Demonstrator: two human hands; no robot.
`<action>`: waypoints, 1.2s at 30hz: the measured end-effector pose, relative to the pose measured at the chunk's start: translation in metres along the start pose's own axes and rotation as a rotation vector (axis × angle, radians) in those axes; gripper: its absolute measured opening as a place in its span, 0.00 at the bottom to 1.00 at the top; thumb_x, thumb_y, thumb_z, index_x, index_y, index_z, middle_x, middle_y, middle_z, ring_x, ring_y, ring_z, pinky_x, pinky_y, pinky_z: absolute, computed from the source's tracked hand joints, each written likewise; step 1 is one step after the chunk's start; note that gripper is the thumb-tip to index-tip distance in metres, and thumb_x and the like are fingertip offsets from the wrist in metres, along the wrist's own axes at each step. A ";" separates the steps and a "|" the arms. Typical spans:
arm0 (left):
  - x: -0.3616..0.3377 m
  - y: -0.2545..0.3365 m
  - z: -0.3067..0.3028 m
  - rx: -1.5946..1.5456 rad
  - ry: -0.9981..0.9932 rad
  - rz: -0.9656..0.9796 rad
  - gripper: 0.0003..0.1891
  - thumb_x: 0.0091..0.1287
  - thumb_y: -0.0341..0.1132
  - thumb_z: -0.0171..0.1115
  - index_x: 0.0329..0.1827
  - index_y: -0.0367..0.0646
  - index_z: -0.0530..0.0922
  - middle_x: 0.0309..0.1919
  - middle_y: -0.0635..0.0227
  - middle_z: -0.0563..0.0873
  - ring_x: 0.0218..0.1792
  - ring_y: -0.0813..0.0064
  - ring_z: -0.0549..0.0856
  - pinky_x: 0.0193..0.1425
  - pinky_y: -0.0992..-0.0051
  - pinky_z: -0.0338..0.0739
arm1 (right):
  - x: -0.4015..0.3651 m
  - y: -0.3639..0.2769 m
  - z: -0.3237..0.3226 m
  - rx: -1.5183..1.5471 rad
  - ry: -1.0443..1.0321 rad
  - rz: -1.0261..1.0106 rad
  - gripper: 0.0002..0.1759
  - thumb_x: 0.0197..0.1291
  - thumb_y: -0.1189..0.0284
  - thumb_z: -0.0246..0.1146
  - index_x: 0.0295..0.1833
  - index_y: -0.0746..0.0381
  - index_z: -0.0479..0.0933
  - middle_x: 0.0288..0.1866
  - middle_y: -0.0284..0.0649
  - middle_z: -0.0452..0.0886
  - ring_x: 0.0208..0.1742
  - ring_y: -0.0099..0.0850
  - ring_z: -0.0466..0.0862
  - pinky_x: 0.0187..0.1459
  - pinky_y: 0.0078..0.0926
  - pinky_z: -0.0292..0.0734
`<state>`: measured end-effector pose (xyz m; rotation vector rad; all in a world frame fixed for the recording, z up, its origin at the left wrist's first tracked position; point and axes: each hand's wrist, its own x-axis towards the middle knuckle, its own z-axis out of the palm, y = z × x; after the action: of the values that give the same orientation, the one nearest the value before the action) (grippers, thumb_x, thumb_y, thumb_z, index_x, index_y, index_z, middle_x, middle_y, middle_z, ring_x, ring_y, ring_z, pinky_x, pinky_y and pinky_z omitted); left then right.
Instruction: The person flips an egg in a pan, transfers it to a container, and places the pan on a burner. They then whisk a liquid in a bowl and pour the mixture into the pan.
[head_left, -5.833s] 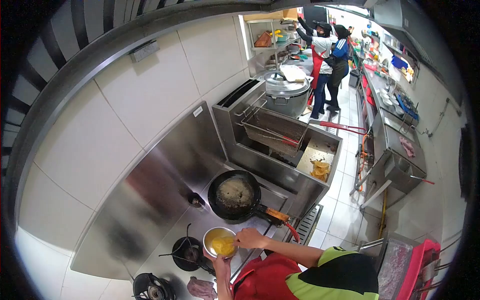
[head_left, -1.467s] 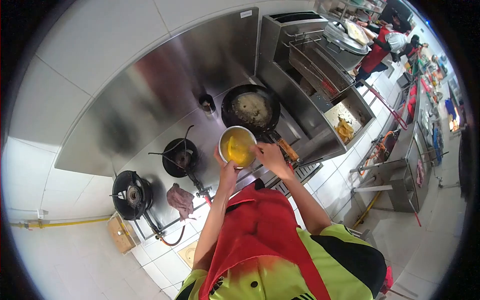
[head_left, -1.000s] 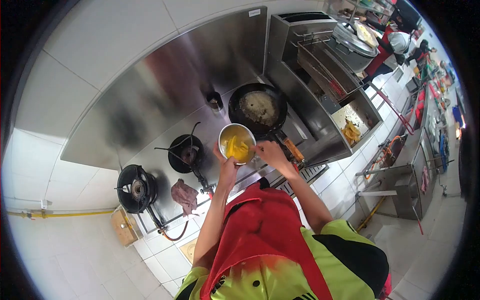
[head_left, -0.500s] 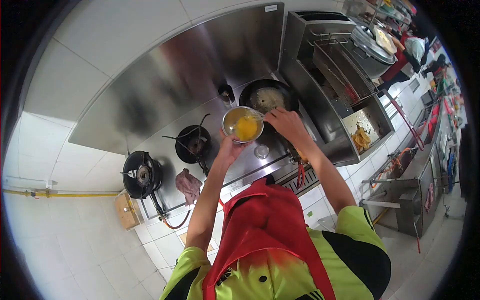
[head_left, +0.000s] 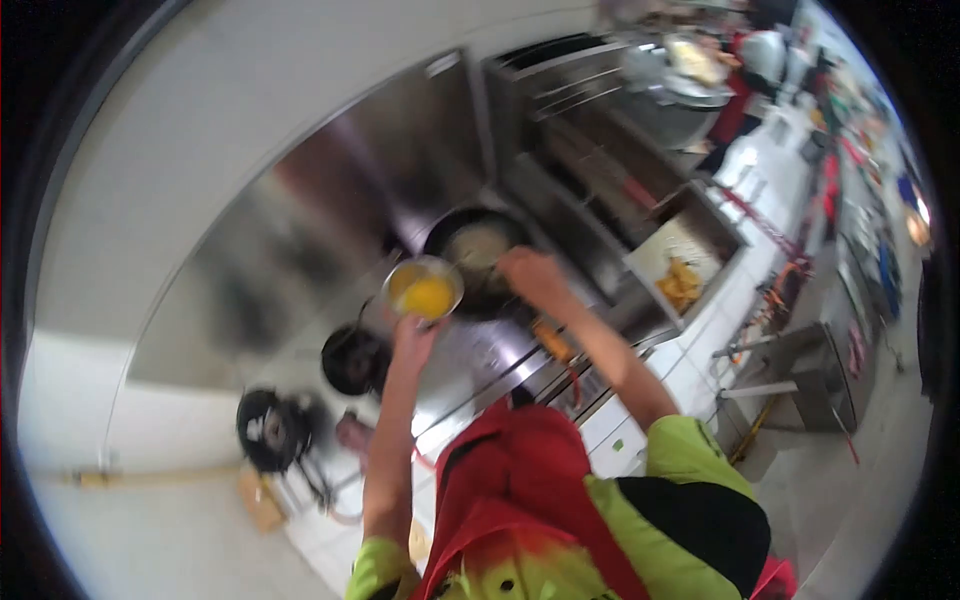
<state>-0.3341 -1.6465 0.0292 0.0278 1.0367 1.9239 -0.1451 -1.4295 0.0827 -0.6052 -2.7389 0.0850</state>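
My left hand point(head_left: 415, 332) grips a round metal bowl point(head_left: 393, 279) from below, its thumb side against the near wall. Bright yellow beaten egg point(head_left: 429, 297) lies in the bowl, which looks tilted. My right hand point(head_left: 536, 280) is closed at the right side of a dark wok point(head_left: 437, 238), apart from the bowl. The wire whisk seen in its fingers earlier is lost in the blur now. Pale, cloudy liquid point(head_left: 478, 246) sits in the wok.
A fryer station point(head_left: 560, 205) stands right of the wok, with yellow fried pieces point(head_left: 680, 285) in its tray. Two more black burners point(head_left: 355, 360) are at the left, near a brownish cloth point(head_left: 353, 432). A steel splash panel point(head_left: 300, 230) rises behind the stove.
My right hand has left the bowl and is now beside the wok. The bowl in my left hand sits apart from it. The whole view has shifted and blurred.
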 end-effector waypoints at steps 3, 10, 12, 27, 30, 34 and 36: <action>0.005 0.005 0.010 -0.031 0.029 -0.087 0.35 0.61 0.23 0.49 0.75 0.37 0.53 0.70 0.46 0.64 0.69 0.45 0.69 0.72 0.43 0.70 | 0.001 0.018 0.033 0.001 0.041 0.084 0.09 0.56 0.73 0.59 0.40 0.58 0.82 0.37 0.39 0.85 0.43 0.37 0.87 0.37 0.39 0.85; 0.014 -0.001 0.000 -0.103 0.078 -0.088 0.52 0.55 0.20 0.50 0.76 0.78 0.35 0.70 0.48 0.58 0.62 0.38 0.72 0.59 0.40 0.76 | 0.004 0.001 0.051 -0.054 0.033 0.090 0.08 0.55 0.72 0.61 0.39 0.60 0.83 0.40 0.43 0.85 0.44 0.35 0.86 0.33 0.36 0.82; 0.005 -0.001 -0.004 -0.134 0.095 -0.103 0.52 0.55 0.20 0.50 0.76 0.76 0.36 0.70 0.48 0.58 0.62 0.37 0.72 0.59 0.40 0.77 | 0.002 -0.005 0.044 -0.066 -0.091 0.079 0.07 0.55 0.70 0.63 0.38 0.60 0.82 0.39 0.42 0.85 0.43 0.36 0.86 0.34 0.38 0.82; -0.037 -0.006 0.014 0.130 0.093 0.017 0.51 0.55 0.20 0.50 0.77 0.73 0.37 0.71 0.51 0.60 0.63 0.44 0.76 0.56 0.44 0.83 | -0.016 -0.083 -0.002 0.245 -0.102 0.003 0.12 0.63 0.66 0.59 0.43 0.62 0.81 0.29 0.50 0.85 0.31 0.50 0.87 0.34 0.47 0.83; -0.050 -0.018 0.017 0.172 0.034 0.090 0.50 0.55 0.20 0.50 0.77 0.71 0.38 0.70 0.51 0.61 0.63 0.46 0.76 0.54 0.47 0.84 | -0.017 -0.093 0.002 0.300 -0.003 -0.100 0.11 0.61 0.67 0.60 0.43 0.62 0.81 0.26 0.49 0.84 0.29 0.49 0.87 0.34 0.47 0.83; -0.085 -0.003 0.035 0.173 0.077 0.062 0.45 0.56 0.18 0.48 0.75 0.66 0.45 0.69 0.53 0.62 0.61 0.49 0.78 0.54 0.52 0.84 | -0.030 -0.113 -0.016 0.242 -0.165 0.042 0.09 0.57 0.69 0.62 0.39 0.60 0.83 0.27 0.48 0.85 0.30 0.49 0.87 0.35 0.47 0.83; -0.080 -0.005 0.016 0.147 0.050 0.099 0.45 0.56 0.19 0.48 0.75 0.68 0.44 0.68 0.53 0.62 0.60 0.49 0.78 0.53 0.52 0.84 | -0.031 -0.122 -0.021 0.295 -0.227 0.034 0.08 0.56 0.69 0.62 0.37 0.59 0.84 0.27 0.49 0.85 0.31 0.49 0.87 0.36 0.47 0.84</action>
<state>-0.2782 -1.6932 0.0653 0.1167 1.2291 1.9419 -0.1601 -1.5537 0.1084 -0.5882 -2.8498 0.5881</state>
